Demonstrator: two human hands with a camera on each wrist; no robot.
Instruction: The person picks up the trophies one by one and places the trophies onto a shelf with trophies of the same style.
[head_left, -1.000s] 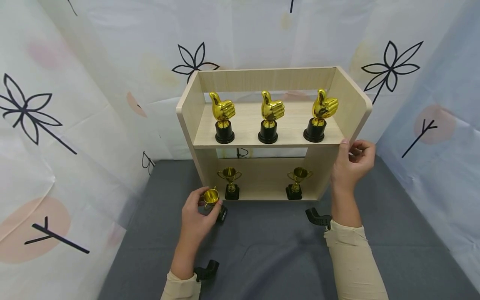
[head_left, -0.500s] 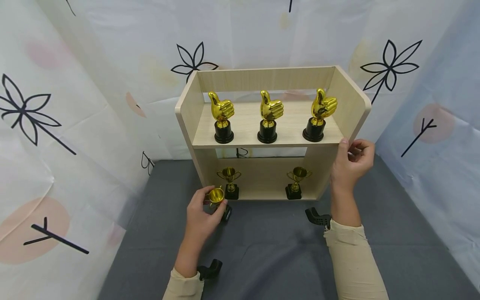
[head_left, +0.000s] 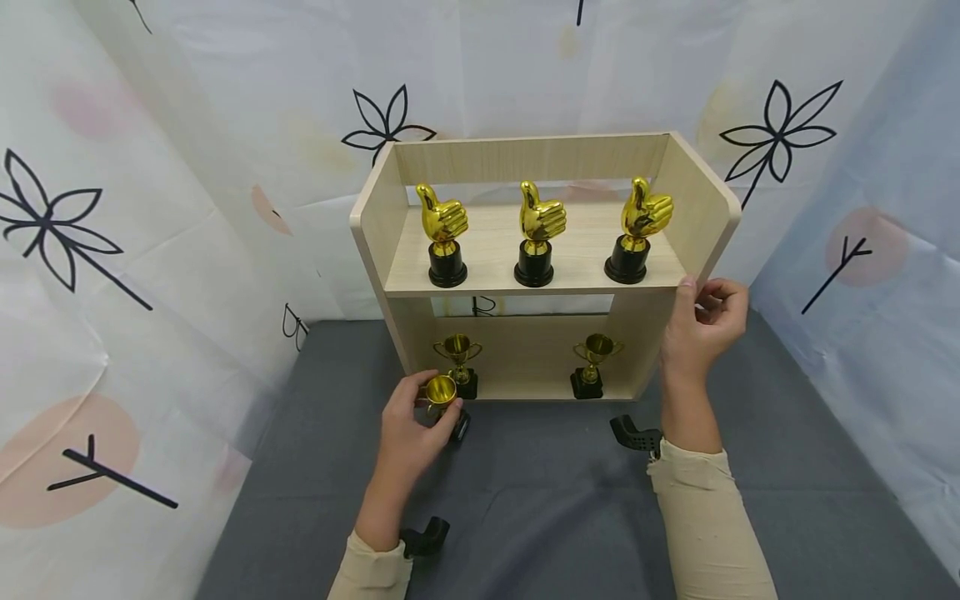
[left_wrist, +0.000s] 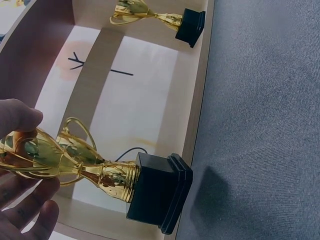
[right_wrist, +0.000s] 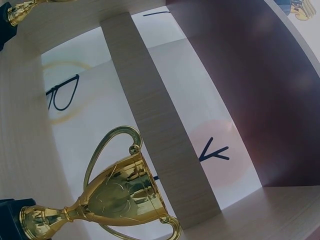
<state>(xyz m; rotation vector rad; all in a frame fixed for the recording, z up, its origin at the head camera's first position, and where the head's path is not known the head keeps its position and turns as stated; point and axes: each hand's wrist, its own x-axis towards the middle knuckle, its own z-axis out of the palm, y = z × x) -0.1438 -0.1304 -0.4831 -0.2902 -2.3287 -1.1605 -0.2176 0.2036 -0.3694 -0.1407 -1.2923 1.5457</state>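
My left hand grips a small gold trophy cup by its bowl. In the left wrist view this trophy shows its black square base, just in front of the shelf's lower level. A matching trophy cup stands behind it at the lower left, partly covered. Another trophy cup is upright at the lower right. My right hand holds the front edge of the wooden shelf's right side panel, thumb at the front and fingers curled at the outer side.
On the upper board stand three gold thumbs-up trophies with round black bases: the left, the middle and the right. Grey cloth covers the table. Patterned white fabric hangs behind and on both sides.
My left hand has moved a little to the right with the trophy cup, which now overlaps the lower left trophy more. The right hand keeps its place on the shelf.
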